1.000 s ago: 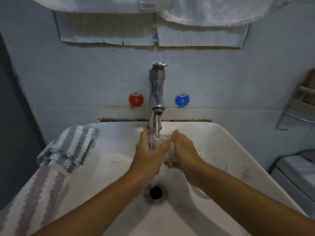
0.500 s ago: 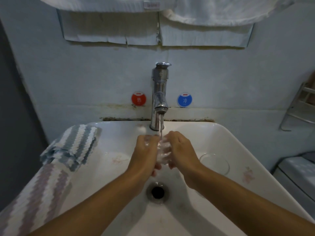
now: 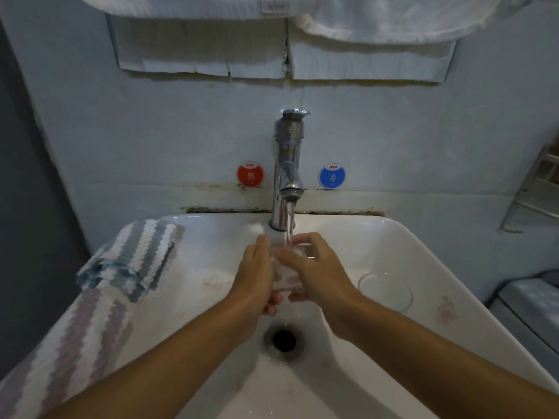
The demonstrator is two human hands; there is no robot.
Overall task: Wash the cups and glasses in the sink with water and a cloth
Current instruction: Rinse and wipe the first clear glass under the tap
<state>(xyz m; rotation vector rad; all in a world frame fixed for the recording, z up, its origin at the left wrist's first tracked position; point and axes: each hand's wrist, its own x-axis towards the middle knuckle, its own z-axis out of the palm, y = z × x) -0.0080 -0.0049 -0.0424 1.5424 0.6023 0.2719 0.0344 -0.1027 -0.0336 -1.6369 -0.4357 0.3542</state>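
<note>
The clear glass [image 3: 287, 275] is largely hidden between both hands and blurred; the white towels [image 3: 393, 16] are cut off at the top edge.

Both hands hold a clear glass [image 3: 287, 269] under the water stream [image 3: 289, 222] from the chrome faucet [image 3: 287, 164]. The left hand [image 3: 257, 273] cups its left side; the right hand [image 3: 314, 267] wraps it from the right. A second glass [image 3: 385, 290] lies in the white sink [image 3: 393, 237]. A striped cloth [image 3: 133, 255] drapes the sink's left rim.
</note>
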